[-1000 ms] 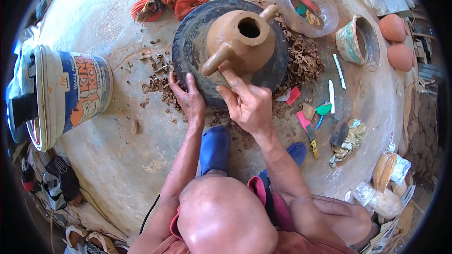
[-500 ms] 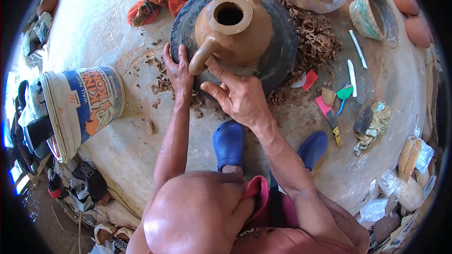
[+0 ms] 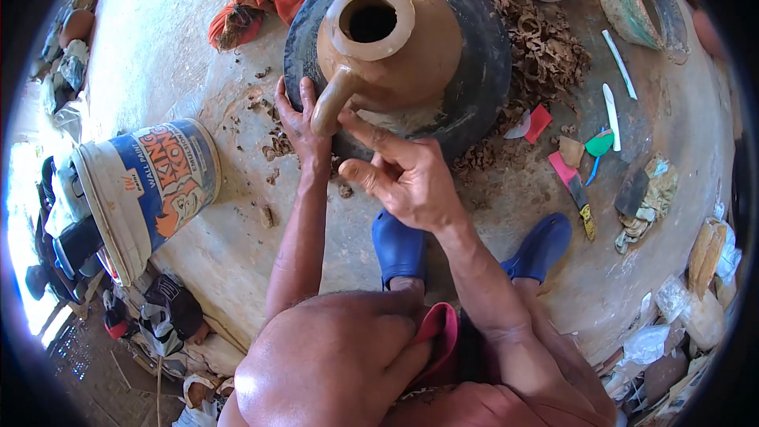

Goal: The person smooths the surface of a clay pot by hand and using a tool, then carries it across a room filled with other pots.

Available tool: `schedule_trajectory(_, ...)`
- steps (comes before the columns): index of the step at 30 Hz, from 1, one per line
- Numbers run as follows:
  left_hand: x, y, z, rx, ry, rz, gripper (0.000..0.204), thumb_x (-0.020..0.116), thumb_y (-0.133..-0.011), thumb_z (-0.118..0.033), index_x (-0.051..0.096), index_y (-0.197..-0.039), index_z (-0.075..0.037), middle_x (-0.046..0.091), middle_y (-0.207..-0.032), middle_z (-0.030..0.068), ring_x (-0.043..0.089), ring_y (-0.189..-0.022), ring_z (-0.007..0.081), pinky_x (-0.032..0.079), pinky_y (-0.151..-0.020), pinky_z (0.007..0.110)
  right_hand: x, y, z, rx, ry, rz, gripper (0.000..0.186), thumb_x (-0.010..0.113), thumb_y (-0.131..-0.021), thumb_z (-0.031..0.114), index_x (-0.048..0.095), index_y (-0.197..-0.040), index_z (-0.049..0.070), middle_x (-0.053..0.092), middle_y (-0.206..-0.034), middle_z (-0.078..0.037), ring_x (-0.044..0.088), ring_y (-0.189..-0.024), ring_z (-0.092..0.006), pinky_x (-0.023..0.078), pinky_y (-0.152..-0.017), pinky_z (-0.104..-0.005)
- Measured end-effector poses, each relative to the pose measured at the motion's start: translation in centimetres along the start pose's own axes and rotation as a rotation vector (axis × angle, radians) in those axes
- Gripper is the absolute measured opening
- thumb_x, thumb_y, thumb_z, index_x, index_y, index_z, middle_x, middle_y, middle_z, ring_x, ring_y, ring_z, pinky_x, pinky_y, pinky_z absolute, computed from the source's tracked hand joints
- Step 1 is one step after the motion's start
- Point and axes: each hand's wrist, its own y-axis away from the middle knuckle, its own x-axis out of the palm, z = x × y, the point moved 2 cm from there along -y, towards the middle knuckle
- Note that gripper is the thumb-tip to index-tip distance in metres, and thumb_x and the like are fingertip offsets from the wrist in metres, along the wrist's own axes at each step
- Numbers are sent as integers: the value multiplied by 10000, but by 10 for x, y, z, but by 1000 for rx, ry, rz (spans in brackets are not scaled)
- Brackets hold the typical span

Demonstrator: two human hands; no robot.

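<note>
Gently: my left hand (image 3: 308, 138) splayed at black round wheel (image 3: 484, 55); right hand (image 3: 415, 182), unclenched, best light beside curved brown-clay handle (image 3: 335, 101).

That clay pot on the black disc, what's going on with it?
Someone's bare left hand is at the rim of the black disc, on which the clay pot stands upright. Their right hand points its index finger beside the pot's near handle; whether it touches is hard to tell. Brown shavings lie beside the disc.

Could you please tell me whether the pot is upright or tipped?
Upright: the pot stands on the black disc, rim facing up.
</note>
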Motion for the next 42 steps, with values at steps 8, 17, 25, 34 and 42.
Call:
schedule_trajectory(8,3,0,-27,-223,167,30,618,684,-1075,-374,470,-1491,30,702,-1205,161,668,-1028,205,550,-927,346,1,-3,-10,-61,79,-52,557,851,-929,155,680,-1457,111,530,-594,-59,471,-524,-61,426,-514,-292)
schedule_trajectory(17,4,5,-39,-294,211,37,633,694,-1069,-382,469,-1502,22,685,-1226,159,654,-1058,217,541,-959,356,13,1,10,48,-115,-61,514,836,-955,150,679,-1424,11,573,-601,9,491,-569,-32,421,-540,-248)
schedule_trajectory(25,4,9,-37,-219,206,-1,631,690,-1072,-381,466,-1502,22,665,-1282,168,638,-1124,221,517,-1003,361,11,-7,4,-149,131,-206,457,885,-908,175,746,-1301,-15,643,-640,-40,545,-546,-49,446,-540,-248)
schedule_trajectory(34,2,7,-37,-274,246,21,600,687,-1075,-379,476,-1479,11,702,-1193,157,668,-1006,186,558,-887,342,-4,-14,-9,-404,532,-211,463,892,-860,163,775,-1303,96,807,-1013,-137,753,-696,-192,585,-599,-350)
schedule_trajectory(42,-3,7,-21,-34,-12,17,673,677,-1068,-452,462,-1502,15,687,-1240,176,661,-1061,235,539,-952,370,-10,-6,-23,-356,372,-148,571,883,-873,170,712,-1415,122,787,-1219,-144,605,-593,-143,561,-586,-312)
